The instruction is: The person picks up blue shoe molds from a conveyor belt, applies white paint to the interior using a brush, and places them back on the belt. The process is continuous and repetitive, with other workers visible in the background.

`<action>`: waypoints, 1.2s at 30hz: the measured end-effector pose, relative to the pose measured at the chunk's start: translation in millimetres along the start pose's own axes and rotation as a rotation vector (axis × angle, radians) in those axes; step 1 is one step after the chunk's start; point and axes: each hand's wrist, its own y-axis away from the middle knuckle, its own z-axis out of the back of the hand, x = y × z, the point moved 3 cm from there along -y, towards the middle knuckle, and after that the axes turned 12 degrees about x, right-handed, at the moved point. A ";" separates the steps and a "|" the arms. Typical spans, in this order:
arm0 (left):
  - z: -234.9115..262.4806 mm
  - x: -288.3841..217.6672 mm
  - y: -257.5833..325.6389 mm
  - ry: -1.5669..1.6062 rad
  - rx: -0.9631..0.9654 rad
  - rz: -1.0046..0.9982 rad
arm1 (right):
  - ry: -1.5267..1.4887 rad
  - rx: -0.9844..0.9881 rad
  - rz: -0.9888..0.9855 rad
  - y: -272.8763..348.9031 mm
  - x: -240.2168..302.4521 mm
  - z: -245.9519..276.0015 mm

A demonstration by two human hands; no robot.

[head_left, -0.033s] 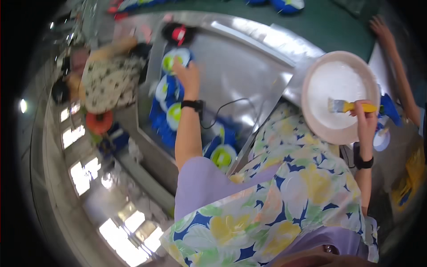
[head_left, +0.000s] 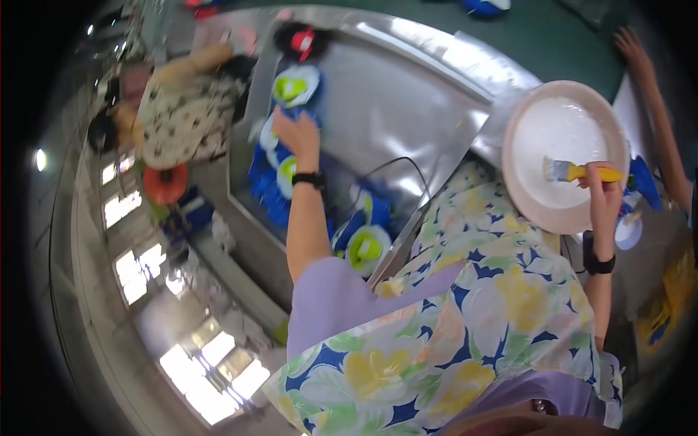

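Observation:
My left hand reaches out over a row of blue pieces with white and green round parts lying on a steel table. Its fingers curl down onto one piece, but blur hides whether they grip it. My right hand holds a yellow-handled flat brush, bristles pointing left, over a round pinkish basin filled with white liquid. Both wrists wear black bands. A flowered apron covers my front.
Another person in a patterned top sits at the table's far left end. A second person's arm reaches in at the upper right. An orange round object lies below the table edge. A black cable crosses the steel.

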 end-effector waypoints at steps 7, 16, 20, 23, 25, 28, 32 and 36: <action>109.8 123.1 319.6 0.822 0.700 1.656 | 0.112 0.251 0.016 -4.8 3.3 -31.8; 48.5 165.9 391.1 1.303 0.675 1.752 | 0.099 0.249 0.058 8.4 16.2 -37.2; -0.8 119.5 274.1 1.347 0.630 1.266 | 0.043 0.192 0.060 22.0 4.0 -32.0; -13.3 25.0 149.1 1.878 0.436 1.134 | 0.026 0.200 0.070 25.9 2.9 -34.0; -19.5 -34.7 86.7 1.840 0.585 0.906 | 0.024 0.180 0.079 28.3 7.2 -32.0; 4.8 -101.4 35.2 1.193 0.820 0.336 | 0.015 0.109 0.084 37.0 13.0 -24.1; -31.5 -106.2 77.5 0.355 1.430 -0.160 | -0.025 -0.019 0.045 46.9 2.9 -8.6; -74.1 -85.1 163.8 -0.051 1.552 -0.302 | -0.135 -0.084 -0.003 58.8 -9.7 -5.5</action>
